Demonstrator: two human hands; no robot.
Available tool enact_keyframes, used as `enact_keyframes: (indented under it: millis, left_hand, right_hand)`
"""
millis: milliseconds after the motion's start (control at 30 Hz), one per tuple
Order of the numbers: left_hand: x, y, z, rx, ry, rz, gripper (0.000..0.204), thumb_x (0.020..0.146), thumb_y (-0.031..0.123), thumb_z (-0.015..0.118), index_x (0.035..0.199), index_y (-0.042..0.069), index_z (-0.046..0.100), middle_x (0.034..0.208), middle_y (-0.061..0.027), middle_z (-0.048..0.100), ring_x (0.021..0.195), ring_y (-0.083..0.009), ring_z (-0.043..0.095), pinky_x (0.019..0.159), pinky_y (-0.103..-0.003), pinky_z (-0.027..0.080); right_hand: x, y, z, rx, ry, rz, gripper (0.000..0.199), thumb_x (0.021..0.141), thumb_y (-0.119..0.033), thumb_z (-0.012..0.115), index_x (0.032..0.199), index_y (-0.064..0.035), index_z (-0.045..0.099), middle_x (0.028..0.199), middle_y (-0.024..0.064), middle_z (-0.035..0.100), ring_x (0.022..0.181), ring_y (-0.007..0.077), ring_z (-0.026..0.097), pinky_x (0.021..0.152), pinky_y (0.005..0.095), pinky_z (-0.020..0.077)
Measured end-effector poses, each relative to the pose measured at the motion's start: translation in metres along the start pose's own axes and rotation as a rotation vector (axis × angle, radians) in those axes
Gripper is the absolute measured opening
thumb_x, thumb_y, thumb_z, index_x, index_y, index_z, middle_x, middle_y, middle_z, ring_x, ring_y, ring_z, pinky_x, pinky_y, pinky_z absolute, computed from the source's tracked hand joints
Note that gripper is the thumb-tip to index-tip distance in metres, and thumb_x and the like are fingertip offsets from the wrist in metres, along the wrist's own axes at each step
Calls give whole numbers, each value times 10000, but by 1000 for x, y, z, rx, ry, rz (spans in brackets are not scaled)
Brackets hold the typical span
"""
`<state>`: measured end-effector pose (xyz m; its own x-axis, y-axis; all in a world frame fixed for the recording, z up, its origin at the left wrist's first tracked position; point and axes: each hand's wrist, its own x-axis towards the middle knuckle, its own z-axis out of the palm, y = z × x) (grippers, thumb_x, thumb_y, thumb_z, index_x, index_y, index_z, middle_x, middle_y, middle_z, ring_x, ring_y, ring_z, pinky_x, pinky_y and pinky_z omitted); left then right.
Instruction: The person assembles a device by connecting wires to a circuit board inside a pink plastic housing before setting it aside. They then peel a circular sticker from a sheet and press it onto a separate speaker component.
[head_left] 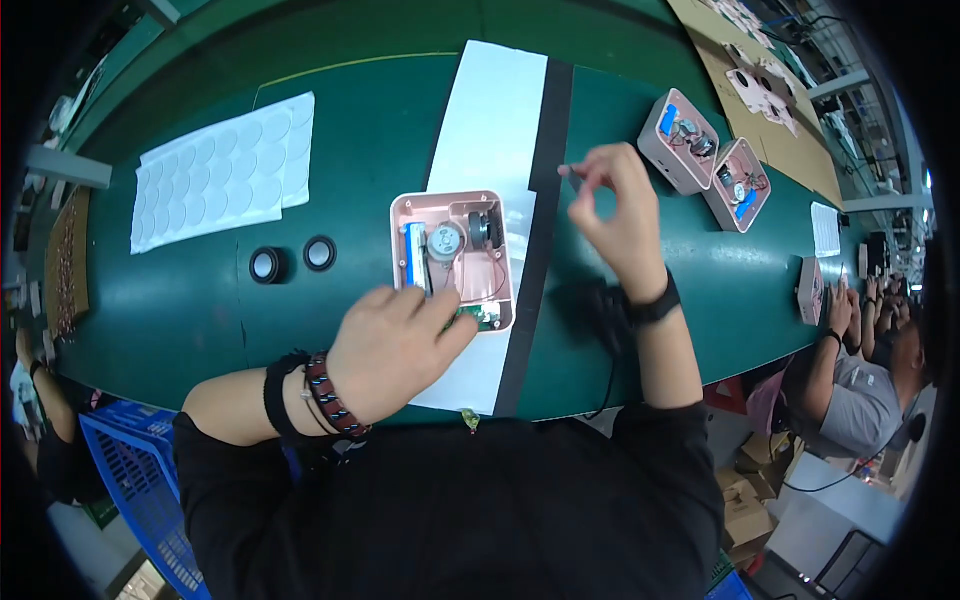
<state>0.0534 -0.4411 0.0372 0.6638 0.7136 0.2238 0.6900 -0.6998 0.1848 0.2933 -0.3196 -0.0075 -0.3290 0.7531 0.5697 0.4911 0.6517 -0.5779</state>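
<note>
An open pink plastic housing (403,207) rests on a white sheet in front of me. Inside it sit a blue cylindrical battery (414,250), a round silver motor-like part (445,241), a black round part (481,231) and thin wires. My left hand (395,345) reaches over the near left side, its fingers closed at a green circuit board (487,317) in the lower compartment and partly covering it. To the right of the housing, my right hand (622,205) is raised above the table, thumb and fingertips drawn together; whatever they pinch is too small to make out.
Two black round speakers (319,253) and a sheet of white round stickers (225,175) lie at left. Two more filled pink housings (680,150) stand at right, near cardboard (800,160) with pink parts. A black cable (610,385) runs by my right forearm. People sit farther right.
</note>
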Motion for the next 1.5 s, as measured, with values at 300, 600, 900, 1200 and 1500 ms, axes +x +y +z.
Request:
enact_keyframes:
  millis: [300,600,900,1200,1500]
  left_hand:
    - [-16,23,6,-735,161,-258,149,819,103,651,917,31,566,845,-99,576,765,-287,583,660,-361,462]
    - [-22,23,10,-728,88,-195,209,779,-15,642,976,4,576,875,-121,606,774,-316,589,678,-378,482]
    - [14,-28,12,-356,82,-150,244,812,69,641,1046,49,578,874,-81,602,847,-261,573,740,-361,455]
    - [8,-44,15,-201,74,-10,182,788,64,639,955,78,569,837,-22,598,848,-211,563,757,-346,462]
    - [-1,-37,20,-445,92,-271,118,793,111,674,872,107,587,765,1,624,787,-195,576,692,-350,425]
  right_hand:
    - [-67,-113,3,-11,-213,-518,260,655,23,731,839,-6,550,993,160,628,942,301,647,786,397,541]
    - [-65,-107,-5,133,-328,-210,256,674,-4,756,848,-21,569,1052,167,604,943,295,649,795,355,512]
    - [-33,-54,-3,145,-389,-115,664,709,-27,758,1311,-103,489,956,31,662,947,238,645,992,500,368]
    - [-29,-45,19,145,-506,-227,858,740,-38,751,1471,-102,306,841,7,661,867,174,644,982,441,368]
    - [-21,-57,38,220,-494,-96,861,763,-14,730,1487,-116,276,784,-18,632,697,143,588,882,353,341]
